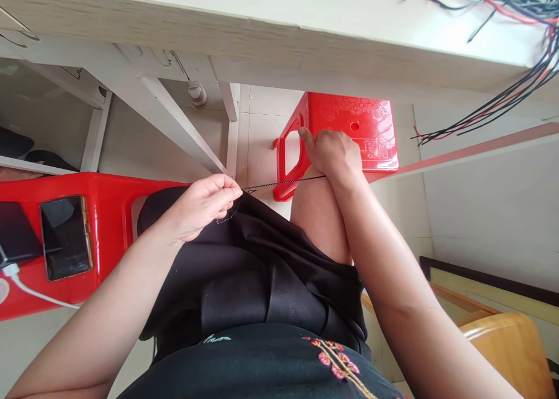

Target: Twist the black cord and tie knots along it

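My left hand is closed in a pinch over my lap, thumb and fingertips pressed on the end of a thin black cord. A small loop and loose strands of the cord hang by the fingertips. From there the cord runs straight to the right, over my bare knee, and disappears at the base of my right hand. That hand rests on the knee, back upward and thumb stretched out. Its other fingers bend down out of sight, so their grip is hidden. The black skirt covers my lap.
A pale tabletop edge crosses above, with black and red cords hanging at right. A red stool stands beyond the knee. At left, a phone and white cable lie on a red surface. A wooden chair is at right.
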{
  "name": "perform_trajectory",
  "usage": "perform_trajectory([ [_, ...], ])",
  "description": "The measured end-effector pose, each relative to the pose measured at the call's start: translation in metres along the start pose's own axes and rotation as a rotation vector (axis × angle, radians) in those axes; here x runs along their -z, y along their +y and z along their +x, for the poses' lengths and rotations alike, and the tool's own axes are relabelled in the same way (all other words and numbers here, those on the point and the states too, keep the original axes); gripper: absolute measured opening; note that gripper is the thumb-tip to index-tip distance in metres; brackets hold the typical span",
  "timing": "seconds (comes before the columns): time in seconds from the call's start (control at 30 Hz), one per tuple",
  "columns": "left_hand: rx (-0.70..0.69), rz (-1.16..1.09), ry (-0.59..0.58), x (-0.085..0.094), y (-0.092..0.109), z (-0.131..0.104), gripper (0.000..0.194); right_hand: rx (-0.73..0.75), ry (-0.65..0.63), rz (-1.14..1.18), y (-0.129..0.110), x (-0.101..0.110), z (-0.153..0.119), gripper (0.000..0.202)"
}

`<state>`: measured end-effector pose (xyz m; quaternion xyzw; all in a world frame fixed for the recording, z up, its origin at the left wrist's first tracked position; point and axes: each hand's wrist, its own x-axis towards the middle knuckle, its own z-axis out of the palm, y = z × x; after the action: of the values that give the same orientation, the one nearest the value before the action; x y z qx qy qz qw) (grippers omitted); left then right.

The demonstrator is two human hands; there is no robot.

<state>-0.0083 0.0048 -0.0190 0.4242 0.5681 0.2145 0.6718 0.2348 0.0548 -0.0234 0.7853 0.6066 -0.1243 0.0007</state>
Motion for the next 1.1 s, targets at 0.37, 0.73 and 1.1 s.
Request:
perform_trajectory([
  [0.37,0.045,-0.05,-0.004,-0.002,0.012,-0.007,0.007,0.004,-0.013,0.009,0.0,0.001,0.001,0.066],
  [0.73,0.01,0.192,-0.074,0.0,0.011,-0.012,0.018,0.001,-0.026,0.015,0.0,0.002,0.0,0.066],
  [1.1,0.001,0.064,-0.014,0.001,0.009,-0.004,0.017,0.014,-0.011,0.021,0.0,0.003,-0.002,0.063],
])
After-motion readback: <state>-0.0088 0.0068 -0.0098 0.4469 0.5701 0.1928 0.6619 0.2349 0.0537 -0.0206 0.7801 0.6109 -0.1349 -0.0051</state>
